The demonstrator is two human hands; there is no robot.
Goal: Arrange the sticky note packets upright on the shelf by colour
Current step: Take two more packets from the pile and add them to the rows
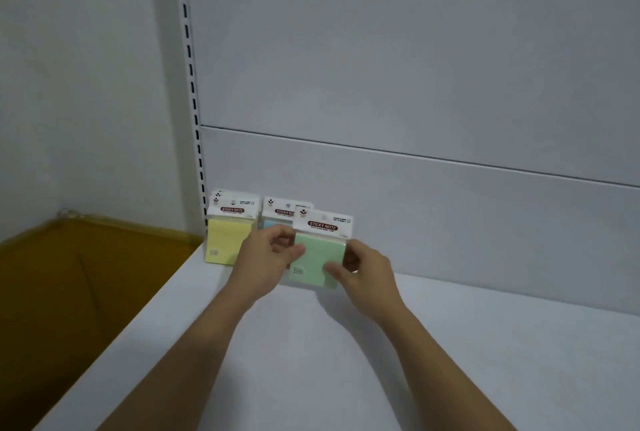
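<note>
My left hand (266, 250) and right hand (363, 271) pinch the green packet (318, 257) by its sides; blue packet (277, 214) mostly hidden behind.

A green packet (317, 257) with a white header card stood upright, pinched between the left hand (266, 254) and right hand (363, 271), a blue packet (278, 217) half hidden behind the left hand, yellow packets (227, 238) upright left of it.

"STICKY NOTE" on the white header cards of the yellow packet (228, 238), blue packet (277, 214) and green packet (317, 259)
</note>
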